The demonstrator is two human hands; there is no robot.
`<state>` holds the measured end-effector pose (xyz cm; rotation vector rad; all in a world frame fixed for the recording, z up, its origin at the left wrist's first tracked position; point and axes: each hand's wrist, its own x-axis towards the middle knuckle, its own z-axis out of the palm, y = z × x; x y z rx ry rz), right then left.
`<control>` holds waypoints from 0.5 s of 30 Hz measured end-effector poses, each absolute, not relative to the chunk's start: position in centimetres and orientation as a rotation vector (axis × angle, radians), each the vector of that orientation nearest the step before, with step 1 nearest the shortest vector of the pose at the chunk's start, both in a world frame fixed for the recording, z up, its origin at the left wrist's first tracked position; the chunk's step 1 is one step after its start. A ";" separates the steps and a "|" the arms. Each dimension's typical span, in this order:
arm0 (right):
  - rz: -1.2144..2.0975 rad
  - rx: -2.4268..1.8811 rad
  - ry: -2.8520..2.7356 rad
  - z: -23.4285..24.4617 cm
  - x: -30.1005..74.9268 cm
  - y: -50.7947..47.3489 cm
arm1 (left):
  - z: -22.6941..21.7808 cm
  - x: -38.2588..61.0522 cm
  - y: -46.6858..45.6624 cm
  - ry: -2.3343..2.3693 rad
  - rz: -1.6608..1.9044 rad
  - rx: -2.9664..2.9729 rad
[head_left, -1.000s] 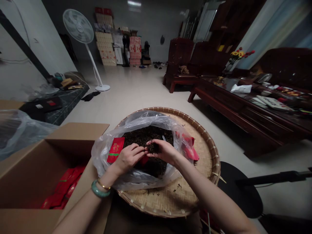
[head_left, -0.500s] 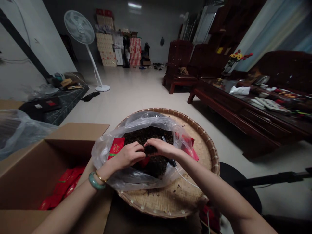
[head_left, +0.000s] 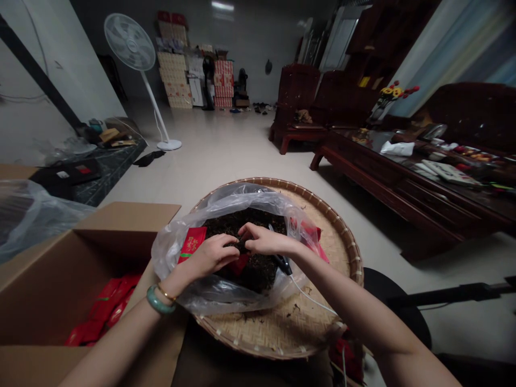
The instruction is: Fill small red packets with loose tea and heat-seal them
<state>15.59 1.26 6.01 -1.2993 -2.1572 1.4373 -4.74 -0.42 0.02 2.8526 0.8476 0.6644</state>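
A clear plastic bag lies wide open on a round woven bamboo tray. Dark, dry loose leaves that look like tea fill it. My left hand, with a jade bangle at the wrist, hovers over the leaves, thumb and fingers apart. Facing it, my right hand has its fingers curved and parted; dark bits show between the hands. Below them a red packet rests partly hidden. Another red packet with gold characters lies at the bag's left. A black-handled tool with a white cord is under my right wrist.
At the left stands an open cardboard box holding several red packets. More red packets lie behind the bag's right side. A black round stand is right of the tray. Beyond are a fan and a dark wooden table.
My fingers have parted, and the dark clump that was between my hands no longer shows there. The right hand has lifted slightly, and the red packet below shows more.
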 end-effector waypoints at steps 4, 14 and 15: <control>1.306 -1.345 -2.241 6.1 15.5 0.9 | 0.0 -4.7 -0.6 0.877 0.683 2.898; 0.776 -1.148 -2.522 5.2 15.5 0.0 | 0.5 -4.6 -1.0 0.919 0.639 2.973; 0.746 -1.107 -2.570 5.0 15.5 0.0 | 0.5 -4.6 -1.1 0.913 0.626 2.981</control>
